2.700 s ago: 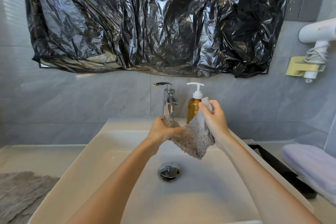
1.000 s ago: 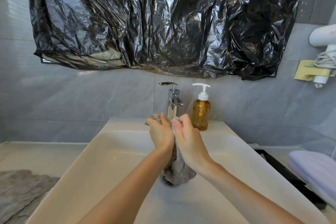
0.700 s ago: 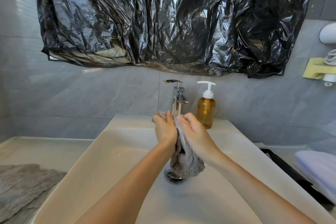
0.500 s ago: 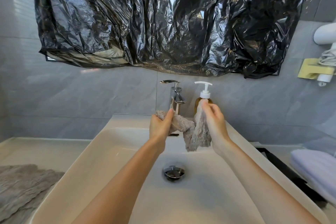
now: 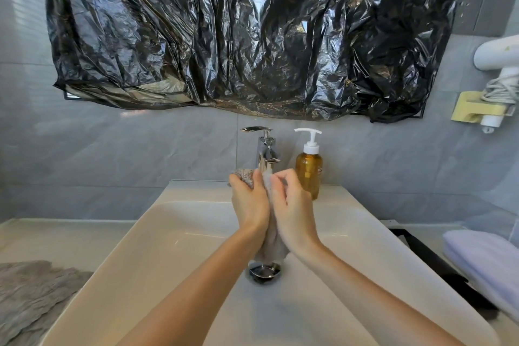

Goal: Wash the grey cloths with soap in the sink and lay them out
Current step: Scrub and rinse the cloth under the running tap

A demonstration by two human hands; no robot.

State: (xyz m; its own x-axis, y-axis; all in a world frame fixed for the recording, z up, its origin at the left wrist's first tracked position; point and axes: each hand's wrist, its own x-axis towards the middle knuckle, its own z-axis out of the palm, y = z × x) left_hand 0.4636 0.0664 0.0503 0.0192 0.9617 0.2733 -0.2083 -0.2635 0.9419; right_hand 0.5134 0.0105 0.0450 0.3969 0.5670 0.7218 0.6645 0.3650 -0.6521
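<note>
A: Progress?
B: Mid-wash, I'd say. Left hand (image 5: 248, 202) & right hand (image 5: 292, 205) were pressed together, curled round one grey cloth (image 5: 271, 247) over the sink (image 5: 168, 247).
A: Left?
B: Prob. rinse, lay out. 2nd cloth (image 5: 31, 289) lay on counter (image 5: 70, 236), L side.

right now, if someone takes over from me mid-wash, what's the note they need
Hands: left hand grips the grey cloth at its top; right hand pinches it from the other side, both over the sink, before the tap.
The cloth's tail hangs above the drain.
The soap bottle stands upright on the back rim, right of the tap.
A second grey cloth lies on the counter left of the sink; washed or not, cannot tell.
Left: finish scrubbing, rinse, lay it out.
</note>
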